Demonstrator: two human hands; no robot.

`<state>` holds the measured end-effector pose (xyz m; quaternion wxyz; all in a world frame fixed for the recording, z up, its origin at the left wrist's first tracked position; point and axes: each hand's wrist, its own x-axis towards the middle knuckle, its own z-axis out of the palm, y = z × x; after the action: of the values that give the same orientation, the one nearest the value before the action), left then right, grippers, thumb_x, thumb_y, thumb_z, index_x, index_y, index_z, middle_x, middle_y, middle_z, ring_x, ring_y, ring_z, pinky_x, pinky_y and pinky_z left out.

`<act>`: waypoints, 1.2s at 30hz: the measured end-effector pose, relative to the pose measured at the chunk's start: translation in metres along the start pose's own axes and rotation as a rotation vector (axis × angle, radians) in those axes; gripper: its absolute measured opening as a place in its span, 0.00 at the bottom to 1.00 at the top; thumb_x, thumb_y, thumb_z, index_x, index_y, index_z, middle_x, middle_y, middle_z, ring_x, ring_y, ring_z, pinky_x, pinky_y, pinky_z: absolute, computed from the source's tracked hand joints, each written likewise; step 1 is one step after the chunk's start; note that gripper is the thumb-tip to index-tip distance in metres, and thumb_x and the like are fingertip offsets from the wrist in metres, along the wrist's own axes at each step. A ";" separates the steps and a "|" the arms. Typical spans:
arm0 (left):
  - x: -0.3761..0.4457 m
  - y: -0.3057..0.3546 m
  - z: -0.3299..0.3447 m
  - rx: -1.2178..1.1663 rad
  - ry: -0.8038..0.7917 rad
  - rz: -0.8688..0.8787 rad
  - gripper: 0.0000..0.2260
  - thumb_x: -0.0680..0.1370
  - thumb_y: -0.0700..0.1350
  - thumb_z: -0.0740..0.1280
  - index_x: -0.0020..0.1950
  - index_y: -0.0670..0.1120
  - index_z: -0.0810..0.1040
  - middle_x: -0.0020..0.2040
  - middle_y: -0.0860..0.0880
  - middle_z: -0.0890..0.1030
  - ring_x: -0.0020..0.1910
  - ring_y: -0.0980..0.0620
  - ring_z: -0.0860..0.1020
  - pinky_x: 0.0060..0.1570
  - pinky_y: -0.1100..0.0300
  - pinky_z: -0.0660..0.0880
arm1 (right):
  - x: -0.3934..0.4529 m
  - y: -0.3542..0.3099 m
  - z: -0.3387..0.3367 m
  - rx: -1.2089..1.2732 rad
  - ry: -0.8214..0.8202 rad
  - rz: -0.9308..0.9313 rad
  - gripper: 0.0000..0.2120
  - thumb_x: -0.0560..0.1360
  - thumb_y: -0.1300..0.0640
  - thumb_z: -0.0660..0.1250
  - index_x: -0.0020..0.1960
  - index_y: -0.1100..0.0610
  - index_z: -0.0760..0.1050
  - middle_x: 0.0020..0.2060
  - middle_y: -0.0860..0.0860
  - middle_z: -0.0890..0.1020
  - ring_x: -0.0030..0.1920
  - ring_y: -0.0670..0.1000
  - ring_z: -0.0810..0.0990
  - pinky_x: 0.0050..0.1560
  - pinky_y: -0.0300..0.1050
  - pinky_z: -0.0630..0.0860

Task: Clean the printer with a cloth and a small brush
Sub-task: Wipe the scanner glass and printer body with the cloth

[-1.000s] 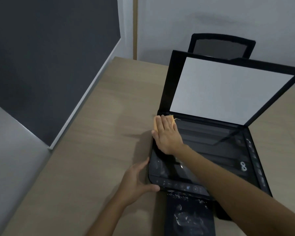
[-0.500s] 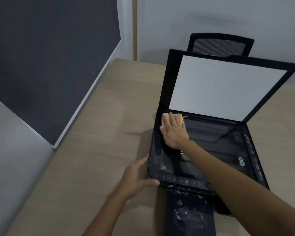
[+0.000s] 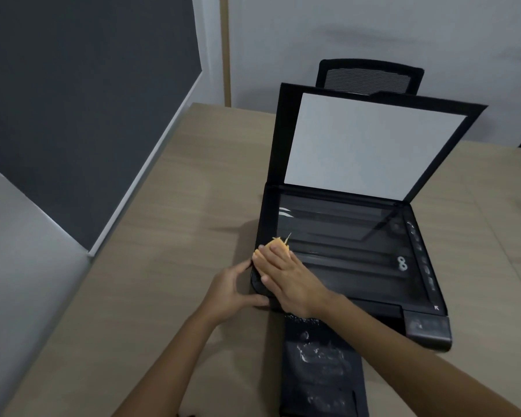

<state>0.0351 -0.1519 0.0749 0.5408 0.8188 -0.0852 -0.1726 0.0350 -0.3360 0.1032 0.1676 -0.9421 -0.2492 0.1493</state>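
Observation:
A black printer (image 3: 415,299) sits on the wooden table with its scanner lid (image 3: 370,149) raised, white pad facing me. My right hand (image 3: 289,278) lies flat on the near left part of the scanner glass (image 3: 352,245), pressing a small yellow cloth (image 3: 275,245) whose edge shows past my fingertips. At the printer's front left corner, my left hand (image 3: 233,291) grips the body, thumb along the front edge and fingers on the side. No brush is in view.
The printer's black output tray (image 3: 322,371), with shiny smears on it, extends toward me. A black mesh chair (image 3: 370,75) stands behind the table by the wall. A dark divider panel (image 3: 82,100) borders the table (image 3: 169,236) on the left.
My right hand with the cloth has slid from the far left corner of the glass toward me, to the near left part. My left hand has stayed at the printer's front left corner.

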 end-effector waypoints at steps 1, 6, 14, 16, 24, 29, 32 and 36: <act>0.000 -0.002 -0.001 -0.001 -0.019 -0.006 0.39 0.62 0.44 0.81 0.67 0.58 0.67 0.49 0.81 0.74 0.55 0.82 0.69 0.54 0.83 0.65 | -0.009 -0.001 0.000 0.005 -0.014 -0.030 0.34 0.75 0.39 0.34 0.77 0.51 0.50 0.78 0.47 0.49 0.77 0.48 0.40 0.75 0.49 0.40; 0.003 -0.005 -0.008 0.010 -0.100 -0.041 0.43 0.62 0.46 0.80 0.74 0.49 0.65 0.70 0.56 0.71 0.70 0.62 0.67 0.71 0.62 0.63 | -0.051 0.019 0.001 -0.060 -0.002 -0.002 0.32 0.77 0.38 0.33 0.77 0.47 0.50 0.77 0.44 0.50 0.76 0.45 0.39 0.77 0.50 0.44; -0.001 -0.007 -0.011 0.041 -0.114 -0.072 0.45 0.62 0.51 0.79 0.75 0.48 0.63 0.70 0.55 0.70 0.70 0.58 0.67 0.72 0.59 0.63 | -0.019 -0.021 0.020 -0.057 0.094 0.019 0.36 0.76 0.40 0.32 0.77 0.55 0.53 0.78 0.51 0.52 0.77 0.51 0.43 0.76 0.53 0.41; -0.001 -0.006 -0.011 0.058 -0.124 -0.084 0.43 0.64 0.50 0.79 0.75 0.48 0.63 0.72 0.53 0.69 0.71 0.57 0.66 0.71 0.60 0.62 | -0.039 -0.002 0.021 -0.085 0.077 -0.040 0.32 0.78 0.41 0.34 0.77 0.53 0.53 0.78 0.50 0.53 0.78 0.50 0.44 0.77 0.54 0.46; 0.004 -0.011 -0.014 0.113 -0.106 -0.052 0.38 0.68 0.41 0.77 0.74 0.45 0.64 0.71 0.50 0.71 0.70 0.56 0.67 0.72 0.58 0.63 | -0.019 -0.033 0.024 -0.054 0.147 0.049 0.39 0.73 0.38 0.31 0.77 0.55 0.55 0.78 0.51 0.53 0.77 0.51 0.45 0.75 0.49 0.39; 0.004 -0.010 -0.015 0.069 -0.137 -0.041 0.48 0.58 0.60 0.78 0.75 0.48 0.64 0.72 0.53 0.69 0.72 0.58 0.65 0.71 0.61 0.61 | -0.085 0.033 0.032 -0.149 0.218 0.075 0.24 0.82 0.49 0.46 0.77 0.48 0.48 0.78 0.46 0.52 0.77 0.46 0.42 0.77 0.53 0.47; 0.006 -0.009 -0.015 0.064 -0.165 -0.046 0.47 0.60 0.59 0.78 0.75 0.50 0.62 0.72 0.54 0.68 0.73 0.58 0.64 0.74 0.57 0.59 | -0.132 0.066 0.032 -0.118 0.330 0.284 0.26 0.81 0.56 0.50 0.77 0.48 0.48 0.77 0.46 0.51 0.77 0.46 0.41 0.76 0.56 0.52; 0.004 -0.011 -0.019 0.070 -0.197 -0.091 0.39 0.70 0.43 0.76 0.76 0.52 0.60 0.73 0.53 0.68 0.73 0.55 0.64 0.71 0.59 0.60 | -0.098 0.024 0.044 -0.081 0.491 0.365 0.22 0.81 0.56 0.50 0.75 0.53 0.59 0.75 0.51 0.62 0.77 0.52 0.49 0.77 0.55 0.47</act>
<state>0.0459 -0.1324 0.0711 0.4927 0.8192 -0.1065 -0.2734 -0.0524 -0.3960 0.0739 0.1554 -0.9851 -0.0338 -0.0655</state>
